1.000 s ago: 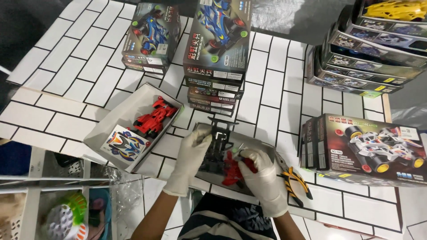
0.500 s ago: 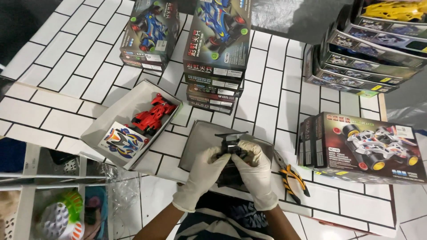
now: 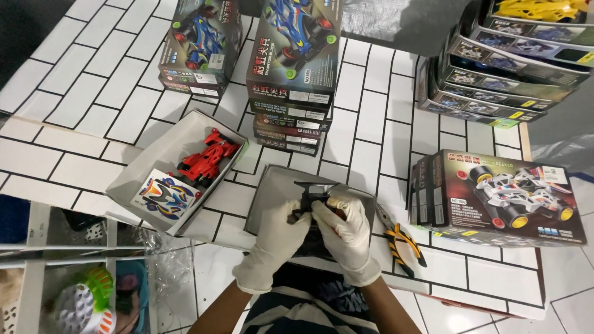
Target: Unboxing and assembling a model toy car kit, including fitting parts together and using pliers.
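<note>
White brick-pattern tabletop, stacked toy car boxes, gloved left hand and right hand, fingers gripping black chassis.

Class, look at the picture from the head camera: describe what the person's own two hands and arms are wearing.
Both hands wear thin, off-white disposable gloves, wrinkled and loose at the wrist, with a rolled cuff: the left hand and the right hand. The gloves end just past the wrists. Beyond them the forearms are bare; no sleeves, watch or jewellery show.

Toy car in open box left; pliers right; box stack behind.
</note>
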